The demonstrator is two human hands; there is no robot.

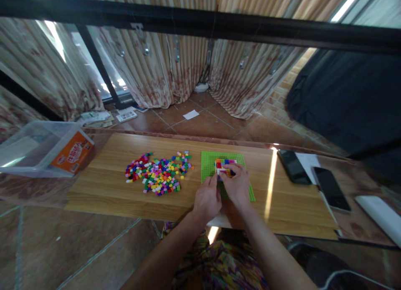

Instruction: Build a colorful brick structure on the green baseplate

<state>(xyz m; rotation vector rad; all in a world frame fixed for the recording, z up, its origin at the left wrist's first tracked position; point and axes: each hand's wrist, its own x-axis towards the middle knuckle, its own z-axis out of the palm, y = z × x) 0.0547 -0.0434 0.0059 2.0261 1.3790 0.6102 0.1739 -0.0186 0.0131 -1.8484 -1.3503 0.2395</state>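
Note:
A green studded baseplate lies on the wooden board in front of me. On it stands a small block of colorful toy bricks, with red, orange, blue, purple and white pieces showing. My right hand is curled over the near side of this block, thumb and fingers closed on it. Beside it, my left hand has its fingers drawn together, their tips meeting the right fingertips at the block's near left corner. Whatever the left fingertips pinch is too small and covered to name. To the left lies a spread pile of loose toy bricks.
A clear plastic tub with an orange label stands at the far left. Two dark phones and a white paper lie on the right, near a white oblong object. A black metal bar crosses above, before curtains.

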